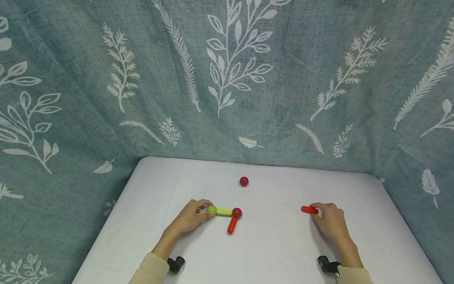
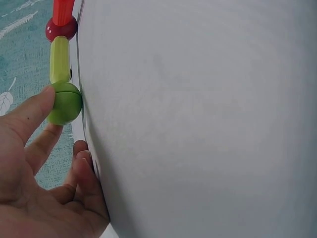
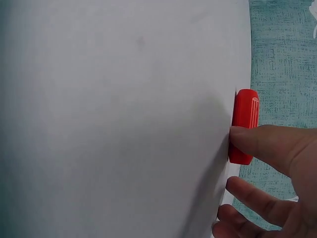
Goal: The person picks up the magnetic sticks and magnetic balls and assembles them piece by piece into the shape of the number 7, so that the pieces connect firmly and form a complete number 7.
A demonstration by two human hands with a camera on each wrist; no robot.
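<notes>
Between thumb and fingers, my left hand (image 1: 193, 215) pinches a green ball (image 2: 65, 104). A yellow-green rod (image 1: 224, 212) runs from that ball to a dark red ball (image 1: 237, 213), and a red rod (image 1: 232, 225) sticks out from the red ball toward the front, so the four parts form one bent piece. Over on the right, my right hand (image 1: 331, 221) grips a loose red rod (image 3: 245, 114) near one end, thumb across its side; its other end points left in the head view. The fingers behind the rod are partly hidden.
A second dark red ball (image 1: 244, 181) lies by itself toward the back of the white table (image 1: 276, 252). A green leaf-patterned cloth (image 1: 283, 79) hangs behind the table and along its sides. Dark wrist devices (image 1: 176, 264) are strapped at both sleeves.
</notes>
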